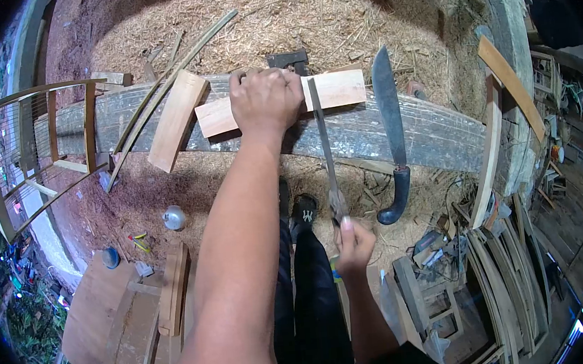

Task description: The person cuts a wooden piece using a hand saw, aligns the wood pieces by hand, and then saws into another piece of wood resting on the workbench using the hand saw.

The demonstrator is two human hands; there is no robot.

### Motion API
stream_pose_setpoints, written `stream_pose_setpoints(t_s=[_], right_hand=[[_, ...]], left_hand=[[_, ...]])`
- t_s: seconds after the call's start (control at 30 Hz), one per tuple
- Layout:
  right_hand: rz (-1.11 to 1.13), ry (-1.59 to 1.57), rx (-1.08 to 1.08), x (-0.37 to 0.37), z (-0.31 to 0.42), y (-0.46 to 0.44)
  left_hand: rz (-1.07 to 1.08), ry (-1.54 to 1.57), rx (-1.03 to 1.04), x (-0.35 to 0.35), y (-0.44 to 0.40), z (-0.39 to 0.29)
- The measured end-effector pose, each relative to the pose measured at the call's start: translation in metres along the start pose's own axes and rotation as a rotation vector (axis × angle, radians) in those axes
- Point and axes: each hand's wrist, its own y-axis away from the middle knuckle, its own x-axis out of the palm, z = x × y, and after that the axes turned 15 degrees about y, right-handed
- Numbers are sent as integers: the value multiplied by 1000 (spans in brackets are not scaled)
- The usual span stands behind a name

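My left hand (267, 99) presses down with curled fingers on a pale wooden board (339, 89) that lies across the worn workbench (433, 135). My right hand (354, 246), nearer my body, is closed around the handle of a long narrow-bladed tool (325, 144). The tool's far end meets the board just right of my left hand. To the right, a large knife (389, 104) with a black handle lies across the bench. Another pale board (179, 121) rests at a slant to the left. A dark metal clamp or block (288, 59) shows behind my left hand.
Long thin strips (184, 63) lie at the bench's left, near a slatted wooden frame (42, 145). A clear round container (174, 218) sits on the shavings-covered ground. Stacked curved wood (498, 289) stands lower right, beside a small frame (448, 310). My feet are below the bench.
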Motion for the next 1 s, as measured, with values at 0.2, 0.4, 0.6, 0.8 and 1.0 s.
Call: stream_pose_setpoints(t_s=[0.2,0.4,0.6,0.8,1.0], right_hand=[[-51,112,-187,28,32,-79],[24,-31,-59,0,-2,-2],[-64,42,-282,27,30,-67],[-12,-55,-73,6,-11,-4],[-42,19,-225,28,18,-69]], left_hand=[[-10,1,-9,-2,2,0],[-58,29,11,2,-2,1],[-81,16,13,4,3,3],[-27,23,-13,1,-4,2],[-29,4,-34,-4,-2,-5]])
